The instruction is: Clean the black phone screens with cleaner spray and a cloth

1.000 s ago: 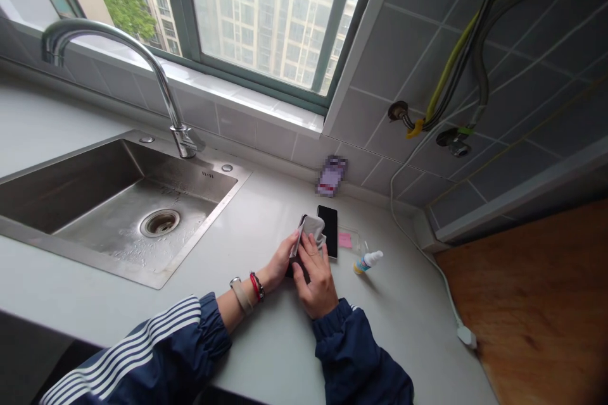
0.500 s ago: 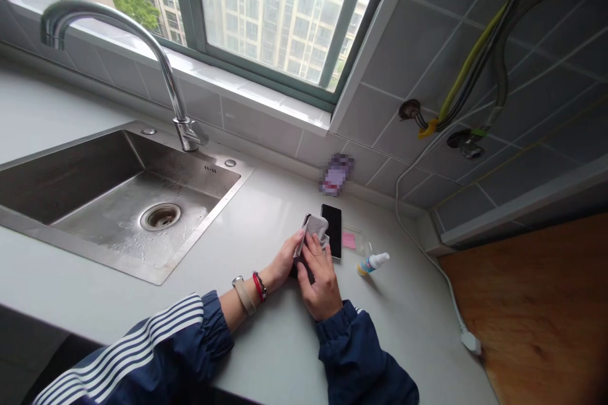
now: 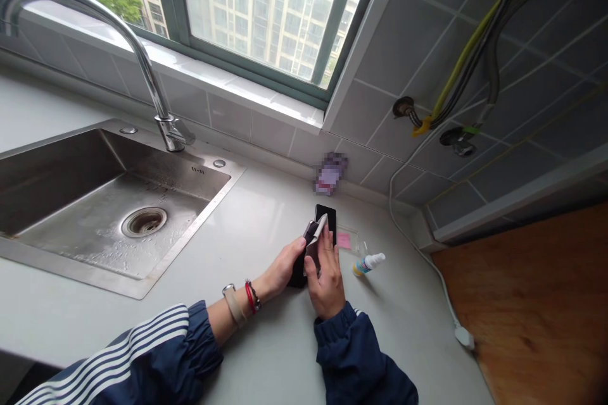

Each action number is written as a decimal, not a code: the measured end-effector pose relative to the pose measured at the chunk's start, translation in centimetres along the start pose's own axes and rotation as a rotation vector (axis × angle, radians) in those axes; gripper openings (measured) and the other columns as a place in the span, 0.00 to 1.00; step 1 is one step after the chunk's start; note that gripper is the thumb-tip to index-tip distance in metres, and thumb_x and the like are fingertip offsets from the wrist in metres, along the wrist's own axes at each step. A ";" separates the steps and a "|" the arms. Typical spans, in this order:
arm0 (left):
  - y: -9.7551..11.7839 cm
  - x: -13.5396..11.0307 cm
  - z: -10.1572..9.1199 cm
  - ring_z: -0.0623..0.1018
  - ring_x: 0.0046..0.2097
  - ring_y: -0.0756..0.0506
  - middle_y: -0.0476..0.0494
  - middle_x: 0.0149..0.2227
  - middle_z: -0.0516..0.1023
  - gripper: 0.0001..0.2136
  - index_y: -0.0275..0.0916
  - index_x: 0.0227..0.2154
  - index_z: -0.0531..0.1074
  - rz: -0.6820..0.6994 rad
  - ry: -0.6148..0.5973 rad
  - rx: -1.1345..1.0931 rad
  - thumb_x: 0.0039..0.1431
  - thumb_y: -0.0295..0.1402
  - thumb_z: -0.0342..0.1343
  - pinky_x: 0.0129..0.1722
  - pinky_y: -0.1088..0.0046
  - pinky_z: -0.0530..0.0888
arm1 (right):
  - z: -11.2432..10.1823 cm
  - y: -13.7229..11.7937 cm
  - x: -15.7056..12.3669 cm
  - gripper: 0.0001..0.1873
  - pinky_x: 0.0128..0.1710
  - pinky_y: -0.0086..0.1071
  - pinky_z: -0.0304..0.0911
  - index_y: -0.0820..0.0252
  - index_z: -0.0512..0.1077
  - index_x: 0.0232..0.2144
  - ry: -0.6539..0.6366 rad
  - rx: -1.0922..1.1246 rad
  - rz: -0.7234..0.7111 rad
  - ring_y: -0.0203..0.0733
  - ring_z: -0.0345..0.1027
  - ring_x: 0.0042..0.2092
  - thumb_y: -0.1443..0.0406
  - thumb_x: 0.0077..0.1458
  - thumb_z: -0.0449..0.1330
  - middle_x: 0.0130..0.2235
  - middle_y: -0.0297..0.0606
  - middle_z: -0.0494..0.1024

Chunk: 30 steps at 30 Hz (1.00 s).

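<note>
My left hand (image 3: 284, 266) is closed around the edge of a dark phone (image 3: 298, 273), tilted above the counter. A pale grey cloth (image 3: 319, 231) lies against the phone's right side under the fingers of my right hand (image 3: 327, 278), which are pressed together on it. Just behind, a second black phone (image 3: 326, 211) lies flat on the counter, partly covered by my right hand and the cloth. To its right are a clear flat case (image 3: 354, 235) with a pink patch (image 3: 344, 240) and a small spray bottle (image 3: 368, 264) with a white top.
A steel sink (image 3: 190, 231) with a chrome faucet (image 3: 151, 79) is on the left. Against the back wall stands a blurred purple item (image 3: 331, 174). A white cable (image 3: 444, 278) with a plug runs down the right, beside a wooden board (image 3: 536, 304).
The phone and cloth have turned in my hands: the cloth now stands edge-up, away from the phone's top, and more of the dark phone shows. The view has shifted slightly right.
</note>
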<state>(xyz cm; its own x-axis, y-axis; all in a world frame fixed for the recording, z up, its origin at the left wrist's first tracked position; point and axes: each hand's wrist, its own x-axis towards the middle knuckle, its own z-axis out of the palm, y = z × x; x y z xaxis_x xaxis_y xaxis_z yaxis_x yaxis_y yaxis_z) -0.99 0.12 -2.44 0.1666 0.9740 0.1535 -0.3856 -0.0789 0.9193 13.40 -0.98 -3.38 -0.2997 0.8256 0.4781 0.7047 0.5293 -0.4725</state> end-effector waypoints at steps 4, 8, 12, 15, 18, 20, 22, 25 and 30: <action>0.0 -0.2 -0.3 0.68 0.67 0.37 0.41 0.63 0.72 0.26 0.36 0.59 0.73 -0.070 0.016 -0.024 0.72 0.48 0.44 0.71 0.57 0.55 | -0.1 -1.0 -0.4 0.37 0.69 0.65 0.43 0.60 0.37 0.74 -0.104 -0.015 -0.203 0.61 0.32 0.75 0.57 0.71 0.46 0.75 0.47 0.42; -0.4 -0.5 -0.3 0.61 0.71 0.36 0.39 0.65 0.70 0.29 0.35 0.59 0.73 -0.127 0.025 -0.103 0.71 0.52 0.42 0.72 0.57 0.53 | -0.2 -1.4 -0.3 0.35 0.70 0.64 0.42 0.59 0.38 0.74 -0.108 -0.028 -0.221 0.59 0.37 0.74 0.59 0.71 0.45 0.74 0.47 0.44; -0.3 -0.7 -0.1 0.53 0.73 0.39 0.43 0.69 0.62 0.29 0.38 0.63 0.68 -0.126 0.007 -0.043 0.70 0.52 0.44 0.74 0.58 0.46 | -0.2 -0.9 -0.2 0.35 0.69 0.63 0.43 0.60 0.39 0.74 -0.025 -0.051 -0.138 0.59 0.36 0.74 0.58 0.72 0.45 0.75 0.48 0.42; -0.1 -0.7 -0.3 0.57 0.72 0.39 0.42 0.68 0.65 0.30 0.37 0.62 0.70 -0.151 0.055 -0.013 0.70 0.53 0.42 0.73 0.57 0.46 | -0.1 -0.9 -0.2 0.36 0.70 0.64 0.41 0.59 0.38 0.74 -0.100 -0.056 -0.239 0.59 0.36 0.74 0.58 0.71 0.46 0.74 0.47 0.44; 0.5 -0.6 -0.5 0.58 0.72 0.38 0.42 0.66 0.69 0.31 0.37 0.60 0.72 -0.141 0.053 0.041 0.70 0.55 0.41 0.73 0.58 0.50 | -0.2 -0.6 -0.1 0.36 0.69 0.65 0.40 0.57 0.37 0.74 -0.099 -0.085 -0.200 0.58 0.38 0.74 0.56 0.71 0.45 0.74 0.47 0.45; 1.1 -0.6 -0.3 0.59 0.71 0.37 0.42 0.65 0.69 0.30 0.38 0.60 0.72 -0.126 0.008 0.093 0.69 0.55 0.43 0.72 0.57 0.54 | -0.3 -0.4 0.0 0.37 0.69 0.64 0.41 0.57 0.36 0.74 -0.052 -0.096 -0.119 0.58 0.37 0.74 0.55 0.72 0.45 0.74 0.47 0.44; 1.6 -0.7 -0.1 0.62 0.70 0.35 0.42 0.65 0.71 0.30 0.38 0.60 0.72 -0.115 -0.017 0.134 0.69 0.55 0.44 0.71 0.55 0.57 | -0.4 -0.4 0.0 0.37 0.69 0.63 0.42 0.58 0.36 0.74 -0.018 -0.087 -0.081 0.58 0.34 0.75 0.55 0.72 0.45 0.75 0.47 0.42; 2.0 -0.8 0.0 0.64 0.69 0.34 0.40 0.63 0.73 0.31 0.36 0.60 0.72 -0.113 -0.012 0.151 0.69 0.56 0.43 0.70 0.53 0.58 | -0.4 -0.8 -0.2 0.38 0.69 0.62 0.43 0.60 0.36 0.74 -0.035 -0.060 -0.161 0.59 0.33 0.75 0.56 0.71 0.46 0.75 0.47 0.40; 1.9 -0.6 -0.2 0.64 0.69 0.33 0.40 0.58 0.78 0.30 0.38 0.57 0.76 -0.098 -0.022 0.089 0.69 0.55 0.42 0.70 0.53 0.58 | -0.5 -1.1 -0.2 0.37 0.69 0.64 0.44 0.58 0.37 0.74 -0.055 -0.056 -0.227 0.59 0.38 0.74 0.59 0.71 0.47 0.74 0.47 0.44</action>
<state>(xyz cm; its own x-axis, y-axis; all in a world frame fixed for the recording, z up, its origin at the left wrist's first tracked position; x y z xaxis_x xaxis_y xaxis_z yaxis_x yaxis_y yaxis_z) -1.98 -0.58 -0.81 0.2197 0.9732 0.0680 -0.2848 -0.0027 0.9586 12.97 -1.86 -2.62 -0.4883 0.6966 0.5256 0.6493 0.6924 -0.3145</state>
